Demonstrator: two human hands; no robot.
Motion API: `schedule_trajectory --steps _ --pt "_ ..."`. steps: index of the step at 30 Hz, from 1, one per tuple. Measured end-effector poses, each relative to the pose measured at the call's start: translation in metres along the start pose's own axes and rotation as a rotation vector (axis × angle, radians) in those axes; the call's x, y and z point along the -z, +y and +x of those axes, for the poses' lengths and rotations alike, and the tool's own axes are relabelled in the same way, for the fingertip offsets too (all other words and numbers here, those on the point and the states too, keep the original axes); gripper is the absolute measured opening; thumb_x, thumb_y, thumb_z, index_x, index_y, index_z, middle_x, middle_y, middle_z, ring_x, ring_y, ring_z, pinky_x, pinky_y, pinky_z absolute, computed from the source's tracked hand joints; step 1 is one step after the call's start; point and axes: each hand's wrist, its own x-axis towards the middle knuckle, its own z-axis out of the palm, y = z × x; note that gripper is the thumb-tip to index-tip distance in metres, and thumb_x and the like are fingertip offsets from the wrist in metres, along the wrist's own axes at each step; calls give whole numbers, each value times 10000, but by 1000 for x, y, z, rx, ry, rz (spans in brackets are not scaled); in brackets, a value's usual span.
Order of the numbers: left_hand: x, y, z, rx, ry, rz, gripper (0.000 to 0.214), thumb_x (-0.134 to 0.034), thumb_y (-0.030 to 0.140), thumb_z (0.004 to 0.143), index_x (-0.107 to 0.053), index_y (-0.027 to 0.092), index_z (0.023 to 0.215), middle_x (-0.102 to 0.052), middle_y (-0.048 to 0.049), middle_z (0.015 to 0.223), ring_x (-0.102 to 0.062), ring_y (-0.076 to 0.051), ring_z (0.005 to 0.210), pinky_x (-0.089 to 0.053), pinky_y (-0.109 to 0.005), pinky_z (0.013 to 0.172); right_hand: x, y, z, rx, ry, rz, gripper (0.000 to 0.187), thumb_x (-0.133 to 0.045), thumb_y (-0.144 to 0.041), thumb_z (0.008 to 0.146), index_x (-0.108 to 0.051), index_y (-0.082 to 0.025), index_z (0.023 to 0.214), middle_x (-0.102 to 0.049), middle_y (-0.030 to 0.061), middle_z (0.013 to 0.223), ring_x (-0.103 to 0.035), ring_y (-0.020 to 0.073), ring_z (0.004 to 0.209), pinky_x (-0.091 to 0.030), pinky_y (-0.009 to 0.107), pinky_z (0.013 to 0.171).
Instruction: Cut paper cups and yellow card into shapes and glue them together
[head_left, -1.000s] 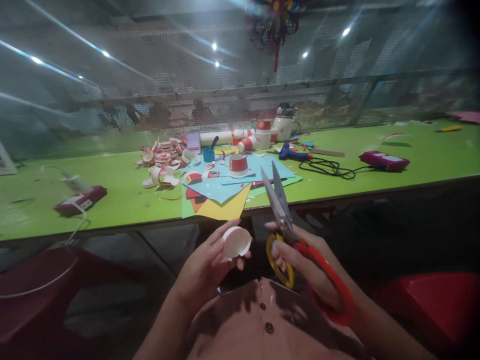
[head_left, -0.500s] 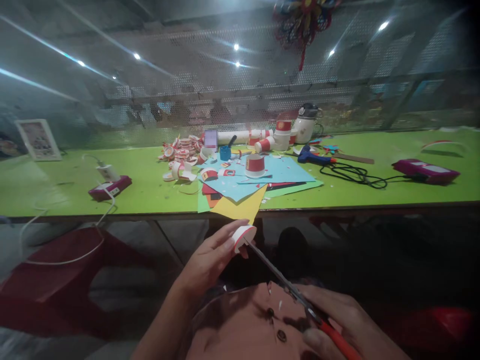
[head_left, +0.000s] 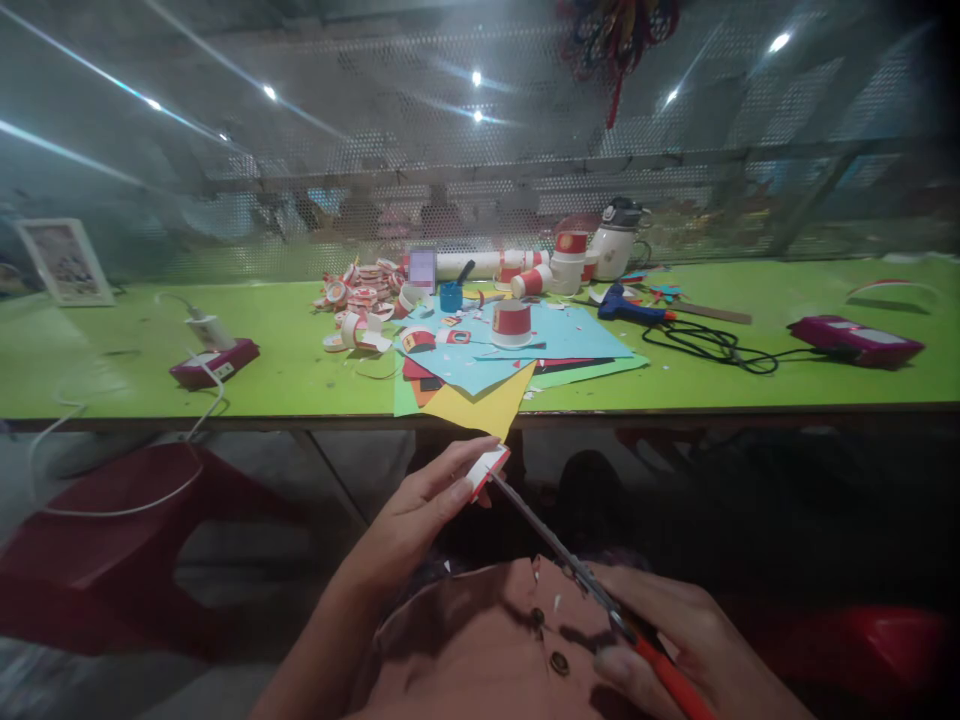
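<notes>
Head view, clock read from its middle. At nine o'clock, a framed picture point(head_left: 66, 262) on the green desk point(head_left: 285, 365), then a purple power block point(head_left: 195, 368) with a white plug. At ten o'clock, a heap of cut cup rings point(head_left: 360, 285) with curled cup scraps point(head_left: 360, 330) just below; looks like a good deal of cutting already done. Between six and seven, pinches a small cup piece with the left hand point(head_left: 442, 490), thumb on the near side. Keeps the cup piece point(head_left: 487, 470) itself at six o'clock, off the desk, just below the overhanging yellow sheet point(head_left: 480, 405). Seems partly trimmed, not finished. At one o'clock, a red-and-white cup point(head_left: 511, 322) upside down on blue paper point(head_left: 574, 335). Aims the scissors point(head_left: 555, 545) from five o'clock, tip apparently touching the piece; cannot tell the spread of the blades, seen edge-on. Between one and two, a stack of cups point(head_left: 568, 265), apparently whole: likely the part left uncut. Between two and three, a blue glue gun point(head_left: 622, 305), unheld. Grips the scissors firmly with the right hand point(head_left: 660, 630), between four and five. At three o'clock, another purple block point(head_left: 855, 340).
</notes>
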Motion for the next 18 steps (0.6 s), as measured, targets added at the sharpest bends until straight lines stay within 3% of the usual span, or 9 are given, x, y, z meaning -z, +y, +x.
schedule_trajectory --steps 6,13,18 --pt "1 -2 1 -1 5 33 383 -521 326 864 -569 232 1232 -614 -72 1059 -534 -181 854 -375 -308 846 1 0 1 5 -11 -46 243 -593 -406 808 -695 -241 954 -665 40 756 -613 207 673 -519 325 728" --pt "3 6 0 -9 -17 165 374 -494 340 882 -553 267 1244 -595 -54 1132 -526 -211 990 -374 -319 890 3 2 0 27 -46 -109 242 -576 -384 834 -673 -198 954 -678 61 832 -631 203 757 -518 307 759" --pt "2 12 -2 -81 -33 267 358 -456 323 902 -547 285 1246 -530 -41 1260 -477 -236 1136 -363 -319 937 2 2 0 36 -63 -81 303 -556 -389 854 -653 -219 1085 -697 74 966 -643 212 836 -515 299 766"
